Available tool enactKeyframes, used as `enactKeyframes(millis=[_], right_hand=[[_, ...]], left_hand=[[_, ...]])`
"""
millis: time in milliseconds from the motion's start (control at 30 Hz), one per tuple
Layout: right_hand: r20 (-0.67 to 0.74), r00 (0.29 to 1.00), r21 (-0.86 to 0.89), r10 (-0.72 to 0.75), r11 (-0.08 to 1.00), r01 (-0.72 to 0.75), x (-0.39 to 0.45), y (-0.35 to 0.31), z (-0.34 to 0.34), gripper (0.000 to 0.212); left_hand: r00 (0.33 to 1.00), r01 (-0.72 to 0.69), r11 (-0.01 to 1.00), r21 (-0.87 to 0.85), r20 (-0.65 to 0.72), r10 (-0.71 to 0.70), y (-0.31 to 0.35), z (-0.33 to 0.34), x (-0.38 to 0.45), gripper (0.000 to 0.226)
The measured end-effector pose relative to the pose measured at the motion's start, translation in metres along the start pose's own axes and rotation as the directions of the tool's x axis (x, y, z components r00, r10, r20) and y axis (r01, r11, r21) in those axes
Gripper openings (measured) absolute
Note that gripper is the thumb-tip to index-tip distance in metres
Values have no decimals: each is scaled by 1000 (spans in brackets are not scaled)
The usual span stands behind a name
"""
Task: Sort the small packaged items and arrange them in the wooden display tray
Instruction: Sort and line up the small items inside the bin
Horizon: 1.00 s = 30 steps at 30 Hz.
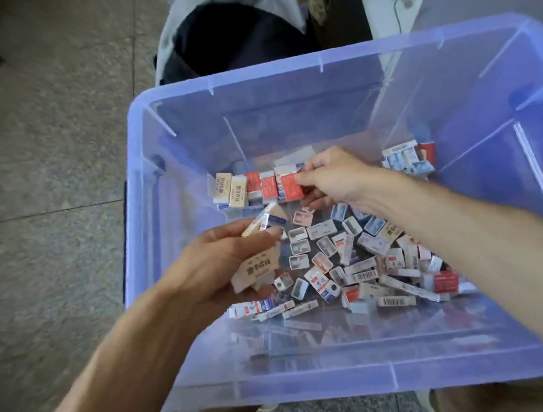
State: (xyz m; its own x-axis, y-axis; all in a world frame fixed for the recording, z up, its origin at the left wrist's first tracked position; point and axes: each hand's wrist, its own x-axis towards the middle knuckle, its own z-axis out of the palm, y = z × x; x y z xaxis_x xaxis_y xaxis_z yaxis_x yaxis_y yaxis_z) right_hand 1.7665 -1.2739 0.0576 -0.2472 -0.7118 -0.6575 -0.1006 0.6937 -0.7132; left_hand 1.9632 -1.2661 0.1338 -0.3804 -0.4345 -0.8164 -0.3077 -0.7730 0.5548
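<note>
While packs (356,257) seemingly lie loose, bin (280,76) holds them.

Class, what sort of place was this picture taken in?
Probably a stockroom or workroom floor: a clear plastic bin of small packets sits on speckled stone tiles, with a backpack behind it.

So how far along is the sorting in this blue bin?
Early on. One short row of packs stands lined up at the far side of the blue bin. The right hand pinches a red pack at the row's end; the left hand holds several beige packs. A large loose pile remains unsorted. No wooden tray is visible.
</note>
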Motion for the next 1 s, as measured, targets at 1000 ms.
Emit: enactKeyframes(millis=[1000], right_hand=[[468,878,406,-98,906,-115,-43,-9,13,18]], left_hand=[[980,-63,994,-84,-192,46,1,-6,5,32]])
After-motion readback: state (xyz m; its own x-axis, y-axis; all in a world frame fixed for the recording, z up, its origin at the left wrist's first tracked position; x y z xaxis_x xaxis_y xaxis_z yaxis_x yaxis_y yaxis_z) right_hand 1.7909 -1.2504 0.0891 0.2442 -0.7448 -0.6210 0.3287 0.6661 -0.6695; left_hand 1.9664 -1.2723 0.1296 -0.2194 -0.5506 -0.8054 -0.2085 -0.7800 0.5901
